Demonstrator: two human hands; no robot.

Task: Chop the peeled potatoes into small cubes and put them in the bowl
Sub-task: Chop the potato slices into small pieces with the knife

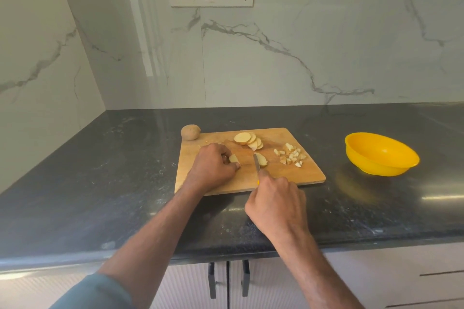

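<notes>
The dark stone surface carried a wooden chopping board, and inspection proceeded from its left side. A whole potato sat on the surface touching the board's far left corner, uncut; whether it was fully peeled could not be confirmed. The left hand rested on the left half of the board, its grip curled around a small potato piece, fingers bent and pinching it. Just to the right, the knife stood with its blade pointing away from the person, beside a potato half lying on the board. The right hand had a closed grip on the knife's handle, only a sliver of yellow showing. At the far middle of the board lay a fanned row of potato slices, and further right a small heap of potato cubes. The yellow bowl stood well apart on the right and appeared to hold nothing. In this inspector's judgement the step in hand was dicing, with the task well short of complete. Good practice would have called for laying each piece flat side down, keeping the left fingertips tucked behind the knuckles and clear of the blade, cutting strips then crosswise for even cubes, and transferring the heap to the bowl before the board became crowded.
</notes>
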